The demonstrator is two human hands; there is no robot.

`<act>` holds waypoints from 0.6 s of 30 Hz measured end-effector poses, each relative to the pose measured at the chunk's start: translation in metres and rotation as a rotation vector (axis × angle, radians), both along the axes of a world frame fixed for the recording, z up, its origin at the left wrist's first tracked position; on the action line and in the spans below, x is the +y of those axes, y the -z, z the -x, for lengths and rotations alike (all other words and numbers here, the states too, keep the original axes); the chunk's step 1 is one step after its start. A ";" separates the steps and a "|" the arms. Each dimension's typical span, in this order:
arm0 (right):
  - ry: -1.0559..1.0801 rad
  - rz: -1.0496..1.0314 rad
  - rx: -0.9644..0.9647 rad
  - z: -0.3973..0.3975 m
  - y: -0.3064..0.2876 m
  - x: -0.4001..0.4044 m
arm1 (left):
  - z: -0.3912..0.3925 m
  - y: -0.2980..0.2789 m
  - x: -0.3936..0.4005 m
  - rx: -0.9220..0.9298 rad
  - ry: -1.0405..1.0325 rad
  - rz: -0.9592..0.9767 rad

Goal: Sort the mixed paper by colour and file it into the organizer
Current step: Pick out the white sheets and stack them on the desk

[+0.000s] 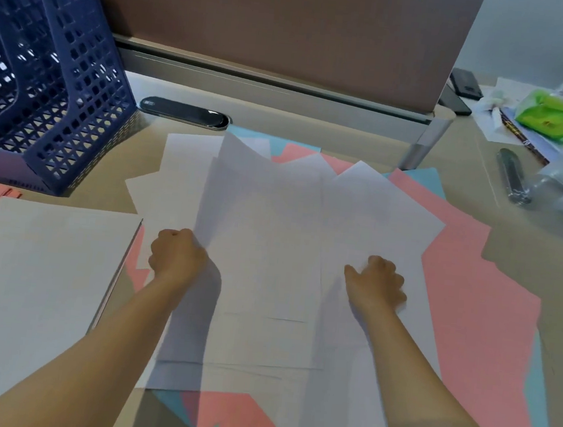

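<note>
Both hands work a loose spread of white sheets (270, 246) lying over pink paper (471, 300) and blue paper (428, 177) on the desk (511, 235). The left hand (176, 255) grips a sheet's lifted edge; the right hand (378, 283), fingers curled and blurred, rests on another. A neat white stack (37, 276) sits left, the blue organizer (46, 70) behind it.

Dim, soft overhead light; faint forearm shadows, wide-angle edge bending.
</note>
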State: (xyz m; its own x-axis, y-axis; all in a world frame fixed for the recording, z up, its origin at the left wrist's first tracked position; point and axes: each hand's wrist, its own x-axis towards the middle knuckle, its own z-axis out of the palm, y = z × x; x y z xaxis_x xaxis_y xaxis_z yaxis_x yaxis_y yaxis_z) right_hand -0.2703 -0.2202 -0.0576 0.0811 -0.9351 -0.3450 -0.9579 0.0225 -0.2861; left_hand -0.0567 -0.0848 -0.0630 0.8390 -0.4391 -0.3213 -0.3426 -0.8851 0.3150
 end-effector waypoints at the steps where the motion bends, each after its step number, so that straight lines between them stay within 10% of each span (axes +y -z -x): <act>1: -0.013 -0.011 -0.018 -0.004 -0.002 0.001 | 0.003 -0.001 -0.003 0.010 0.001 0.000; 18: 0.182 -0.196 -0.304 -0.013 -0.004 -0.008 | 0.017 -0.010 0.000 0.132 -0.220 0.023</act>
